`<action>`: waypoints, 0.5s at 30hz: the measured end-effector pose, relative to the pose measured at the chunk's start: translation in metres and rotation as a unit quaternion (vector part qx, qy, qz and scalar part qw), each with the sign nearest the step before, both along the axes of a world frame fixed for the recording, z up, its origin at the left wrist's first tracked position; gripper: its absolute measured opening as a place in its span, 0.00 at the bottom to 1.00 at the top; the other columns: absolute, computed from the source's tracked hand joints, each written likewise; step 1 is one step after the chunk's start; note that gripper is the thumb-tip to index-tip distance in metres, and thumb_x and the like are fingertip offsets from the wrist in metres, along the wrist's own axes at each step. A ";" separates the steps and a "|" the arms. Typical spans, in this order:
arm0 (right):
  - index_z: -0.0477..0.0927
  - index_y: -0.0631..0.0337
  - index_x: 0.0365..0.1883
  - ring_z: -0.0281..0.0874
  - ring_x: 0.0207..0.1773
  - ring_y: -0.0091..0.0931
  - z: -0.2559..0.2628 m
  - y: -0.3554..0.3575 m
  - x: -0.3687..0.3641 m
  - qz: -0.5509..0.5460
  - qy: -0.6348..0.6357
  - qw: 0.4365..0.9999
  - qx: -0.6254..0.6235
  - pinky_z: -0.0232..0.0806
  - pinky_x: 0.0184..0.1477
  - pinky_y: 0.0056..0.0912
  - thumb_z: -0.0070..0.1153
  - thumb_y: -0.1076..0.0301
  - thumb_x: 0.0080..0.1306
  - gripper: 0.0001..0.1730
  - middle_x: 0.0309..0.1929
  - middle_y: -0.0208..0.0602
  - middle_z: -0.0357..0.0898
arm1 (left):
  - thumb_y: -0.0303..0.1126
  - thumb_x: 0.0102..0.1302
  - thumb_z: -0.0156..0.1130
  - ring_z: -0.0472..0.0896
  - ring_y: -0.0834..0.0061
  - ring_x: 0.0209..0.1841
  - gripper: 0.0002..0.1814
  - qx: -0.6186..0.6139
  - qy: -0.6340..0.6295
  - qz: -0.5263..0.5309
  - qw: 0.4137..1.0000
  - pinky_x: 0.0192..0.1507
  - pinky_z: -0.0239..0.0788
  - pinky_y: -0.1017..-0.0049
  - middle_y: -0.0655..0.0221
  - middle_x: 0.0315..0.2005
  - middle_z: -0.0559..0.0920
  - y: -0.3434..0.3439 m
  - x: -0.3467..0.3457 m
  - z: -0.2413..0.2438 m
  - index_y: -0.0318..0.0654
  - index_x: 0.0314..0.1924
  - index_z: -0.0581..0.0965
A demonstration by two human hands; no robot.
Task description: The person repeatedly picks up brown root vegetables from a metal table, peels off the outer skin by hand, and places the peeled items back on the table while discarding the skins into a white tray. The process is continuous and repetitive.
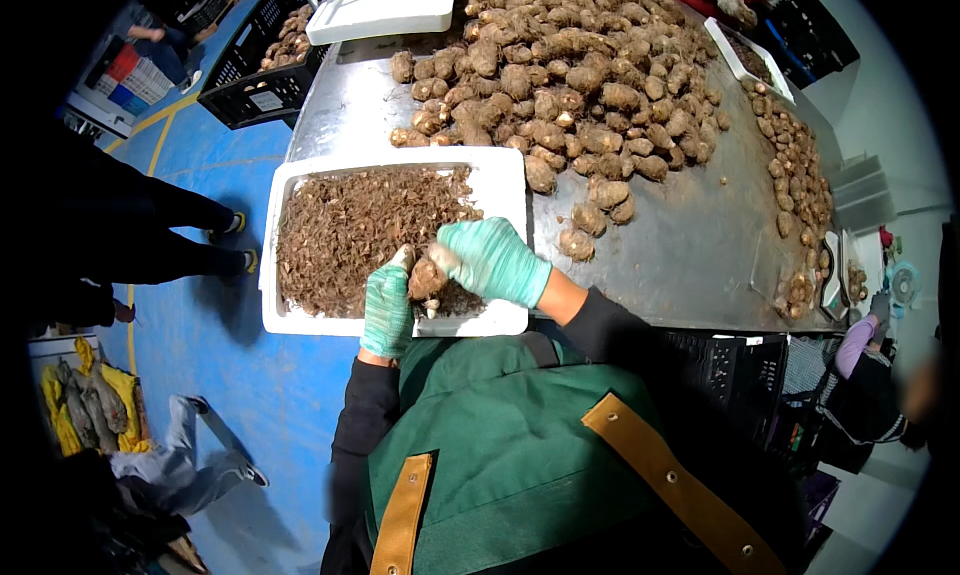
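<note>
My left hand, in a green knitted glove, grips a brown taro corm from its left side. My right hand, gloved alike, has its fingers closed at the corm's upper right; whether they hold anything besides the corm cannot be told. Both hands are over the near right part of a white foam tray, which is filled with brown fibrous peelings. A small pale tip shows at the corm's lower end. Beyond the tray lies a large heap of hairy taro corms.
The metal table bears another white foam tray at the far left and smaller corms along the right. A black crate of corms stands left of the table. A scale sits at right. Other people stand around.
</note>
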State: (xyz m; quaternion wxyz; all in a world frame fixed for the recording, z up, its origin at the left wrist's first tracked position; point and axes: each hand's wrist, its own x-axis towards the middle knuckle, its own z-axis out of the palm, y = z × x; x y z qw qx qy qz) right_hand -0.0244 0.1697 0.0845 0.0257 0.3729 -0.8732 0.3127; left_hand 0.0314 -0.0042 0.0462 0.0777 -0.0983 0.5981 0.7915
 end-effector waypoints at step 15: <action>0.68 0.68 0.55 0.77 0.37 0.19 -0.002 0.015 0.008 -0.028 -0.532 0.714 -0.454 0.76 0.33 0.20 0.50 0.58 0.68 0.25 0.47 0.34 0.75 | 0.53 0.68 0.46 0.78 0.80 0.40 0.28 -0.048 -0.045 -0.011 0.998 0.34 0.72 0.80 0.64 0.37 0.79 -0.012 -0.019 0.026 0.37 0.56 0.71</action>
